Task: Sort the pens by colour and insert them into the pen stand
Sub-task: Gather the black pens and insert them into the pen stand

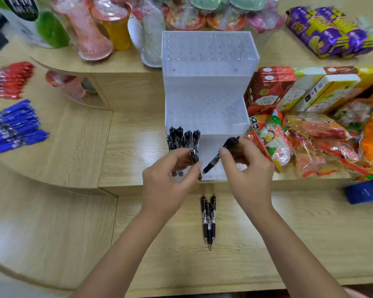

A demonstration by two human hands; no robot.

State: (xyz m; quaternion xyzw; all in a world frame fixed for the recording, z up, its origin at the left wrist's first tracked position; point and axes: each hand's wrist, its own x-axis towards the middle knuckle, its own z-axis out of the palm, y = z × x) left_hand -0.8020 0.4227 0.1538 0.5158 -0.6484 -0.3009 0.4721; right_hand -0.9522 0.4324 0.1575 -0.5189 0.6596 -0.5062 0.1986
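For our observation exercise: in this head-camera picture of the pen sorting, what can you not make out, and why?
Head view throughout.
1. Left-hand pen: mostly covered by the left hand's fingers.
2. Standing black pens: lower ends hidden behind that hand, so their holes in the pen stand are unseen.
3. Blue pens and red pens: blurred, cut by the left edge; uncountable.
4. Loose black pens: print too small.

Bare left grip and right grip, short nails, bare forearms, pinkish cloth at right elbow
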